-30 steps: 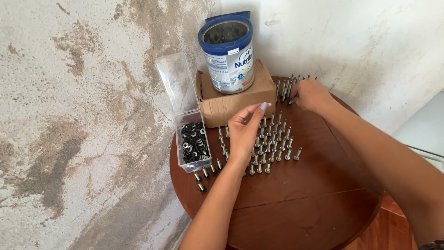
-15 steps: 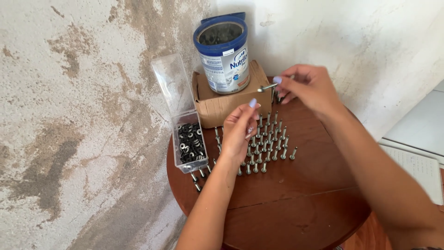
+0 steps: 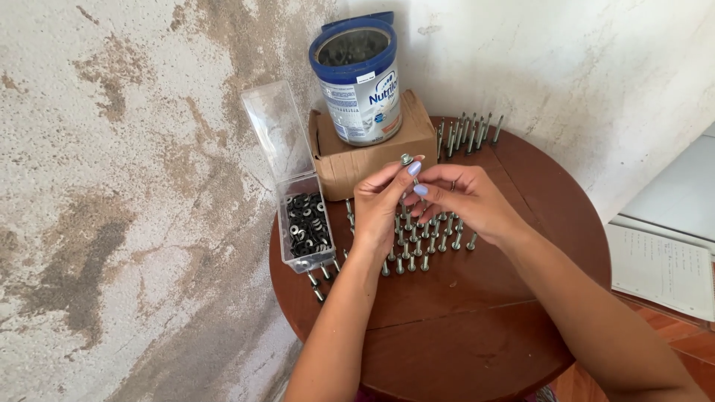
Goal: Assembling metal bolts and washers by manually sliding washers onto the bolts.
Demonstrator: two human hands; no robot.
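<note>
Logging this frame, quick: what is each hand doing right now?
Left hand: closed, fingertips pinching the small bolt near its head.
Right hand: closed on the same bolt, lower down.

Both forearms reach up from the lower edge and meet in the middle, bare to past the wrist. The left hand [image 3: 380, 205] is raised with its palm turned toward the right, fingers [image 3: 412, 170] curled and pinched together at the tips. The right hand [image 3: 465, 201] comes in from the lower right, knuckles up, its fingers bent inward and touching the left fingertips. The wrists are slightly flexed, the hands close together
</note>
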